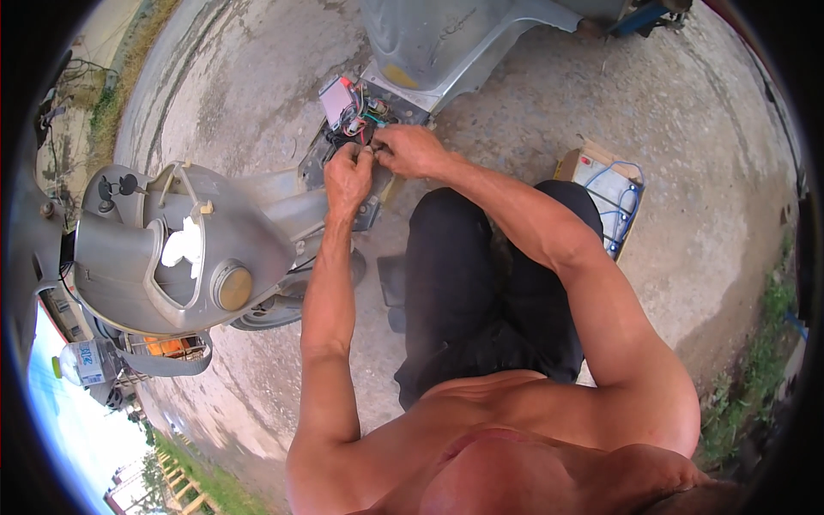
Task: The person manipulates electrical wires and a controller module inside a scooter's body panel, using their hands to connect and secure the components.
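My left hand (348, 182) and my right hand (412, 152) meet over the open floorboard area of a grey scooter, their fingertips pinched close together. A red wire (362, 136) runs down to the fingers, which close on thin wiring; its ends are hidden by the fingertips. Just beyond the hands is a bundle of coloured wires (375, 112) with small connectors. Beside it rests a silver box (336, 101) with an orange-red piece at its corner.
The scooter's front fairing (206, 240) stands at left, with a white cloth or bag (182, 246) in its opening. Its rear body panel (455, 43) lies ahead. At right, a cardboard box (635, 225) holds batteries joined by blue wires. A plastic bottle (81, 363) is at lower left.
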The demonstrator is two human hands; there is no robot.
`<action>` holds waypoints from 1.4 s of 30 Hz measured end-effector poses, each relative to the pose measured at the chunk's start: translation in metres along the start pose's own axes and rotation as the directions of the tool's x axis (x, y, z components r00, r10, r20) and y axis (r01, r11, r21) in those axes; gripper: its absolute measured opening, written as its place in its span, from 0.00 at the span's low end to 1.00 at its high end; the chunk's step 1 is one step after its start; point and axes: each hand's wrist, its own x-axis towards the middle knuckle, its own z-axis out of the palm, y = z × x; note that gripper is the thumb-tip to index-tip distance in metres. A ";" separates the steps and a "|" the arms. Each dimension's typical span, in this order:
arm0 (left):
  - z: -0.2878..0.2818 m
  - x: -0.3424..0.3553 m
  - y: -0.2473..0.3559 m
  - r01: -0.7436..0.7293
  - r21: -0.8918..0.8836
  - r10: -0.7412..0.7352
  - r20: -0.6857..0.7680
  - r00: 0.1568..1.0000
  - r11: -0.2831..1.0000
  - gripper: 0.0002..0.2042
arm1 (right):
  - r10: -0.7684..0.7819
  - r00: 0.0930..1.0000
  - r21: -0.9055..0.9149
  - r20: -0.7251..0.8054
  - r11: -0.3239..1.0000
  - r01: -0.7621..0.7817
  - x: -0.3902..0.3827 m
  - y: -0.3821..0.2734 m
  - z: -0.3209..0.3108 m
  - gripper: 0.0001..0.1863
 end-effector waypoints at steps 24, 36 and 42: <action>0.037 0.035 -0.057 0.569 -0.708 -0.540 0.310 0.783 0.419 0.12 | 0.014 1.000 -0.094 0.009 0.996 -0.013 0.002 -0.008 0.011 0.14; 0.044 0.004 -0.035 0.257 -0.644 -0.238 0.118 0.964 0.721 0.12 | 0.175 0.953 0.140 -0.247 0.980 -0.144 0.003 0.008 0.020 0.10; 0.050 0.007 -0.068 0.160 -0.625 -0.226 -0.028 0.974 0.764 0.08 | 0.123 0.982 0.093 -0.141 0.989 -0.111 0.001 -0.005 0.012 0.09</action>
